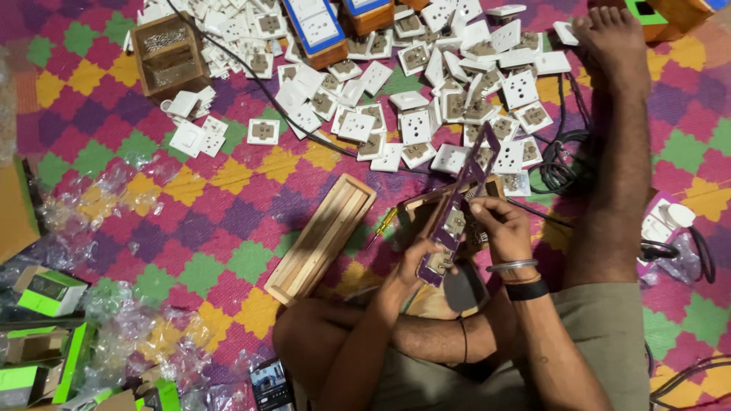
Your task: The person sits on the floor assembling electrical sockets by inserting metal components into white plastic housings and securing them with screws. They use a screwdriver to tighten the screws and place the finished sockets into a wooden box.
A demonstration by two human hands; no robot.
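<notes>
A long purple panel [466,186] with socket modules set into it stands tilted in front of me, over a wooden box [417,211]. My left hand [417,259] grips the panel's lower end. My right hand [499,221] is closed on the panel's right edge near the middle; a small tool may be in its fingers, but I cannot tell. A yellow-handled screwdriver [383,224] lies on the mat just left of the box. I sit cross-legged, one leg stretched out to the right.
A heap of white sockets and switches [426,99] covers the far mat. A long wooden tray [324,236] lies left of my hands. A wooden box of screws [169,55] sits far left. Black cables [560,164] coil at the right. Green cartons [49,293] and plastic wrappers lie bottom left.
</notes>
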